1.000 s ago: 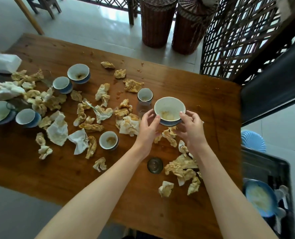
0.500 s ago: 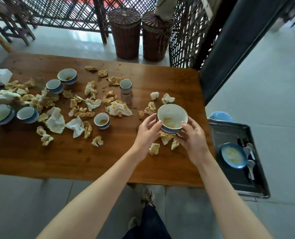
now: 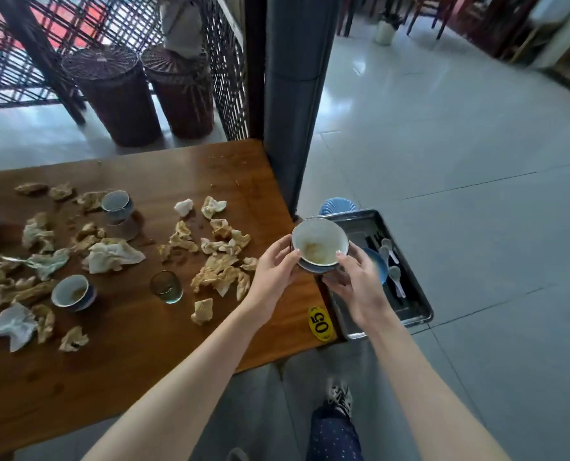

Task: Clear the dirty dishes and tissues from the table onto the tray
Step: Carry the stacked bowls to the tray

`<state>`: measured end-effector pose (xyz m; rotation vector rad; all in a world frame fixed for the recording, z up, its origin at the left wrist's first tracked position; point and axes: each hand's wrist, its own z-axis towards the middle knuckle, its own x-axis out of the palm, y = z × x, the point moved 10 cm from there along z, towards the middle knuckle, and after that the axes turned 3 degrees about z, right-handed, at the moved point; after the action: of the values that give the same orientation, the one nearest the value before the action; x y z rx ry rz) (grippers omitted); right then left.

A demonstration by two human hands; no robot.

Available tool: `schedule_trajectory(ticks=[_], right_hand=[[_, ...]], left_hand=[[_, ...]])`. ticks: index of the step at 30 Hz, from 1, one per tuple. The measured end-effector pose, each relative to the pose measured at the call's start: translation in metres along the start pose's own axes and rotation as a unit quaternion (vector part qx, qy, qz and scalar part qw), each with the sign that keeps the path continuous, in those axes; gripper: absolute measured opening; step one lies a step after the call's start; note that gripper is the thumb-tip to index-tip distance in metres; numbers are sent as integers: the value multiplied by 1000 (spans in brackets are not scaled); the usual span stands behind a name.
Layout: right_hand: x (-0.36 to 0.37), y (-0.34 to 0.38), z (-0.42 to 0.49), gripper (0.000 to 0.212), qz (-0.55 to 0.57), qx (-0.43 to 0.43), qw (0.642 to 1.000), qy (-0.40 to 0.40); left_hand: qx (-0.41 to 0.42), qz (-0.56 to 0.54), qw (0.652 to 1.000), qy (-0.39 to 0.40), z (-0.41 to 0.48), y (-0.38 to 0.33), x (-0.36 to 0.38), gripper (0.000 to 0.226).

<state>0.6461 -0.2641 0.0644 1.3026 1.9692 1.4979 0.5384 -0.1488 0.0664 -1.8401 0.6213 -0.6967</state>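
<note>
The left hand [image 3: 273, 271] and right hand [image 3: 360, 287] clasp a soiled white-and-blue ceramic bowl [image 3: 320, 244] by its sides, above where the brown wooden table [image 3: 127, 354] meets the dark metal tray [image 3: 410, 304]. A blue bowl [image 3: 378, 265] and white spoons [image 3: 389, 252] lie on the tray behind the right hand. Crumpled stained tissues [image 3: 220, 274] and a clear glass [image 3: 166, 287] sit near the left hand.

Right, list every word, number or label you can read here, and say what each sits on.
"05": black digits on a yellow oval sticker at the near right corner of the brown wooden table, turned sideways.
Nothing else readable: the white-and-blue ceramic bowl and the dark metal tray show no writing.
</note>
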Motion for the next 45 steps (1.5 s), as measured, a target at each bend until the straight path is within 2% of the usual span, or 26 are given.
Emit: schedule_trajectory(ticks=[6,13,19,23,26,34,39,45], right_hand=[[-61,12,69,34,28,16,999,-19],[-131,10,179,35,-26,81,996,-40],[-183,-27,279,35,-78,154,984,-44],[-195,-63,339,39,-142,198,970,10],[-202,-92,380,42,-172,214,961,42],[-209,-165,474,47,-207,229,948,78],[-213,-198,501,51,-248,229,937,88],[-220,-211,504,54,-280,239,926,78]], left_hand=[[-30,26,999,-16,77,23,63,38],[-102,24,994,-40,190,79,130,34],[-175,38,983,-47,272,144,163,29],[-217,52,973,-60,325,197,161,27],[-237,97,965,-63,358,235,153,34],[-278,120,949,-86,417,307,133,44],[-299,130,941,-85,428,336,125,47],[-315,144,937,-45,423,342,133,58]])
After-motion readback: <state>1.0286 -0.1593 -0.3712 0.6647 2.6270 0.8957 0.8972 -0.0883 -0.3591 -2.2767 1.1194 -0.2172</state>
